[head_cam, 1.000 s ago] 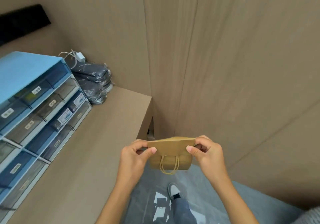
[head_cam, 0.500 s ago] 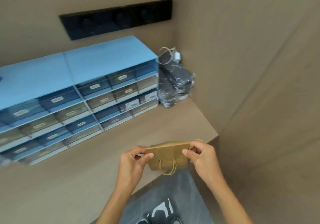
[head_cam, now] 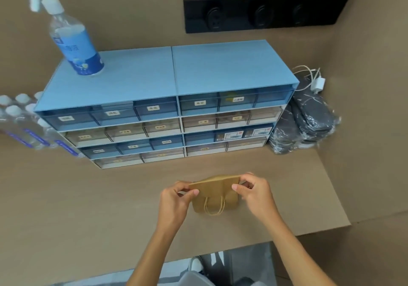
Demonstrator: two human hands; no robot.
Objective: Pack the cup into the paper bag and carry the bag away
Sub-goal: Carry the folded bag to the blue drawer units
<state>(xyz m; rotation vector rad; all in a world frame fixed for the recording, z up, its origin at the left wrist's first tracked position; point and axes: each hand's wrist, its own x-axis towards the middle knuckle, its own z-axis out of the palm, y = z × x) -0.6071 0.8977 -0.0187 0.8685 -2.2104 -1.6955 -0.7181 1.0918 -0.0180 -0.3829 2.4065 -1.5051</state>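
Note:
A small brown paper bag (head_cam: 215,194) with twine handles hangs between both hands above the brown counter (head_cam: 88,197). My left hand (head_cam: 174,199) pinches the bag's top left corner. My right hand (head_cam: 254,194) pinches the top right corner. The bag's mouth is slightly spread at the top and one handle loop dangles in front. No cup shows in the view; I cannot see inside the bag.
A blue drawer cabinet (head_cam: 172,106) with labelled drawers stands at the back of the counter. A spray bottle (head_cam: 75,42) sits on its top left. Packed water bottles (head_cam: 24,122) lie at left, wrapped dark packages (head_cam: 304,124) and a white charger (head_cam: 318,84) at right. A black socket strip (head_cam: 265,11) is on the wall.
My view has swung left from the corner wall to face the counter and drawer cabinet. Both hands keep the same hold on the bag, which is over the counter now.

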